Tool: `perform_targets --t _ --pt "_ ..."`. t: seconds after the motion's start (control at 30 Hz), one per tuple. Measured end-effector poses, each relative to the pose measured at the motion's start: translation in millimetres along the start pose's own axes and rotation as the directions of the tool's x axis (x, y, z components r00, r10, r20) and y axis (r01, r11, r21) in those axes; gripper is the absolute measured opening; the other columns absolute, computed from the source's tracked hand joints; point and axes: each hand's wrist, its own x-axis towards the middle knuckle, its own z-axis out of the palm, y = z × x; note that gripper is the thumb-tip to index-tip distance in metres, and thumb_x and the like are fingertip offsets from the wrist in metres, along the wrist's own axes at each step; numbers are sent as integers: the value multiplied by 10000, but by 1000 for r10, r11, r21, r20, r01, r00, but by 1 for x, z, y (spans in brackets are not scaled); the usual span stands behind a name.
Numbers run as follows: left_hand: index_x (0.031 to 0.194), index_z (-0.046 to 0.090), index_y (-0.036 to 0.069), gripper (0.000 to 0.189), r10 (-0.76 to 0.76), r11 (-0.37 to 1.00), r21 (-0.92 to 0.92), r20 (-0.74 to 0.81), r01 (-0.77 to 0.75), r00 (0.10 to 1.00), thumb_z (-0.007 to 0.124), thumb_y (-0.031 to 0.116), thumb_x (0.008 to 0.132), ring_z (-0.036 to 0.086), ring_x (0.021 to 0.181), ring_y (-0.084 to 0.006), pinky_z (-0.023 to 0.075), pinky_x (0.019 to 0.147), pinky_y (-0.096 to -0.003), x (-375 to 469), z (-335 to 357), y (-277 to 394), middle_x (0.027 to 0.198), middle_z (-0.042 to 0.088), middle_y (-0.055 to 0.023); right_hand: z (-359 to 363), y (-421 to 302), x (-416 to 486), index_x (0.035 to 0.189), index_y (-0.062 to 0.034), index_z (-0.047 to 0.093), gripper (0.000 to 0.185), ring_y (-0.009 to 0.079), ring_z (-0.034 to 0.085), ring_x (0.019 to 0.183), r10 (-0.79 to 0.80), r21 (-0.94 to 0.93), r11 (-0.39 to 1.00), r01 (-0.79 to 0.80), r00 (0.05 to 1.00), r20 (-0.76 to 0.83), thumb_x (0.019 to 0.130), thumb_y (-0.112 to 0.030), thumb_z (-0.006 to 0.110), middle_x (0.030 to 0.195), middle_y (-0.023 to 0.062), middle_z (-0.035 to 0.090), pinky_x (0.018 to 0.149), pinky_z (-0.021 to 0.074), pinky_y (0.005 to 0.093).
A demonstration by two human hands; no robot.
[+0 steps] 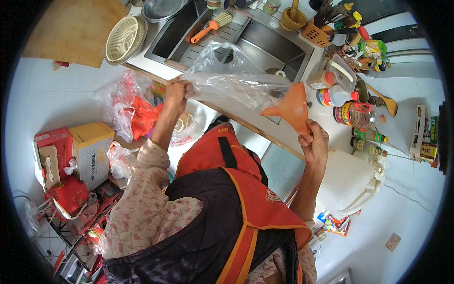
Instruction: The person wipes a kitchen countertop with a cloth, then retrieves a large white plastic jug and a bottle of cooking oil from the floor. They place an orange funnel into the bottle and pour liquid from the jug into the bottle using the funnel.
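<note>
My left hand [177,94] grips one end of a clear plastic bag [227,87], which stretches sideways above the counter's front edge and partly over the sink. The bag's looped handles stick up toward the sink. In my right hand [314,140] is an orange plastic funnel [292,108], pinched at its rim. Its narrow spout points left, toward my left hand. The bag's right end lies against the funnel's upper side; whether it is also caught in my right fingers I cannot tell.
Beyond the bag is a stainless steel sink [273,46] with an orange-handled brush [211,27] on its drainer. Colanders [122,39] are stacked at the left. Sauce bottles [337,96] and an oil bottle [358,114] line the right counter. Plastic bags [124,106] and boxes [90,149] crowd the left.
</note>
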Motion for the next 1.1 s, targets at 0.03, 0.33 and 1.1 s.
perform_targets --t 0.03,0.33,1.1 --pt "1090 408 -103 305 42 999 23 -38 -41 998 435 -84 787 356 448 -100 457 470 -302 6 2 11 553 385 2 9 -4 2 784 -17 565 101 40 326 437 -11 -29 1000 11 1000 9 843 -83 614 603 -18 449 397 275 205" --pt "853 554 -22 85 155 985 81 -4 -154 988 476 -36 825 435 503 -79 540 511 -274 90 28 58 636 486 -3 44 -23 42 915 44 586 135 32 333 455 82 32 996 -85 993 82 854 -74 560 644 -17 468 399 279 195" --pt "1397 396 135 746 521 390 512 563 -765 642 749 172 740 450 1245 -223 396 998 -353 82 29 155 1414 417 -74 100 -28 90 767 -10 581 91 59 355 437 19 -145 989 4 987 157 845 -49 609 589 -5 467 387 306 239"
